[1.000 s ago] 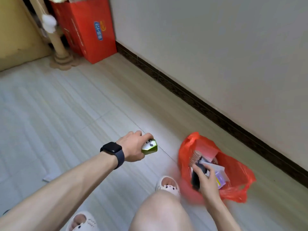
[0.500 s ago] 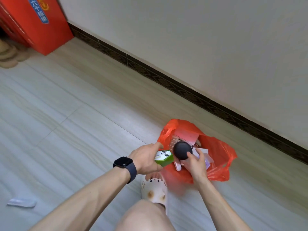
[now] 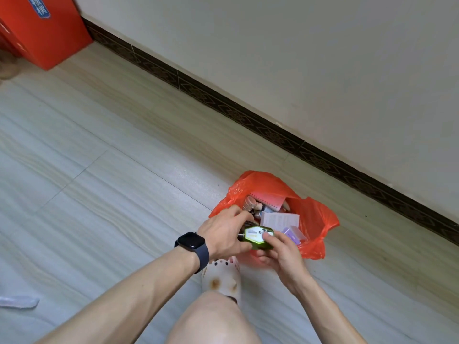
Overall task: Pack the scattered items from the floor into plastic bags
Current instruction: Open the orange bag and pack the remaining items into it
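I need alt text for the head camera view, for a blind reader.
The left hand and right hand hold a small green box over an open red plastic bag on a pale floor. The bag contains a pink notebook and a white box.

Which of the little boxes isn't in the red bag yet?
The green box, held by the left hand and right hand at the near edge of the red bag; the white box and purple box lie inside.

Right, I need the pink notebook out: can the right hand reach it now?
Probably not yet: the right hand grips the green box. Otherwise the orange bag gapes open and the pink notebook shows uncovered.
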The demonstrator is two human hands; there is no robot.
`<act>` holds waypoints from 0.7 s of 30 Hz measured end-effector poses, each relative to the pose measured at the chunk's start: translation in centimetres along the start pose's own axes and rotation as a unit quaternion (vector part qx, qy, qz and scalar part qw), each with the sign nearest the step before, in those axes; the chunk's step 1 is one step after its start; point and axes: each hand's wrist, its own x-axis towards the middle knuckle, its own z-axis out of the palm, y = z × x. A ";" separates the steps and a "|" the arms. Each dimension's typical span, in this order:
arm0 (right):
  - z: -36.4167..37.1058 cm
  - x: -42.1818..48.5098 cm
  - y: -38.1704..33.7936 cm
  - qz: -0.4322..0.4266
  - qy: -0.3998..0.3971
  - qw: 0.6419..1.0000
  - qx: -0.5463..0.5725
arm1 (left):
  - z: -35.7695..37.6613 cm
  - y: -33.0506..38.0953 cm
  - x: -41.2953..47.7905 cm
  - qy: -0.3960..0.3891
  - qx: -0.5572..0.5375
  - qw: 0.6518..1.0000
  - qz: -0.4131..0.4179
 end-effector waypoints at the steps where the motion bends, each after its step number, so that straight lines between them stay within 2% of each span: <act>1: -0.5 0.9 0.1 0.010 0.049 0.999 0.012 | -0.2 0.0 0.1 0.041 0.026 0.999 0.006; 3: -1.4 2.8 0.3 0.035 0.136 0.989 0.053 | -0.5 -0.5 0.5 0.092 0.083 0.992 -0.003; 4: -1.6 3.6 0.3 0.050 0.162 0.982 0.084 | -0.7 -0.8 0.8 0.084 0.105 0.991 -0.020; 8: -1.8 5.4 -0.9 0.085 0.204 0.967 0.127 | -0.6 -2.5 2.0 -0.054 0.117 0.987 -0.098; 10: -1.2 5.9 -1.7 0.076 0.188 0.972 0.118 | -0.4 -2.8 2.6 -0.061 0.092 0.990 -0.092; 11: -1.0 6.1 -1.8 0.060 0.190 0.976 0.091 | -0.5 -2.7 2.8 -0.050 0.079 0.992 -0.081; 13: -0.8 6.0 -2.0 -0.003 0.207 0.974 -0.088 | -1.0 -2.4 3.1 -0.027 0.048 0.996 -0.063; 15: -0.2 5.1 -2.3 -0.076 0.178 0.938 -0.288 | -1.5 -1.8 3.1 -0.026 0.023 0.998 -0.059; 18: 1.6 3.6 -2.9 -0.189 0.083 0.892 -0.401 | -2.2 -1.2 2.3 -0.030 0.019 0.997 -0.070; 21: 4.2 1.8 -4.8 -0.288 0.050 0.836 -0.463 | -3.8 -2.0 0.4 -0.011 0.063 0.994 -0.089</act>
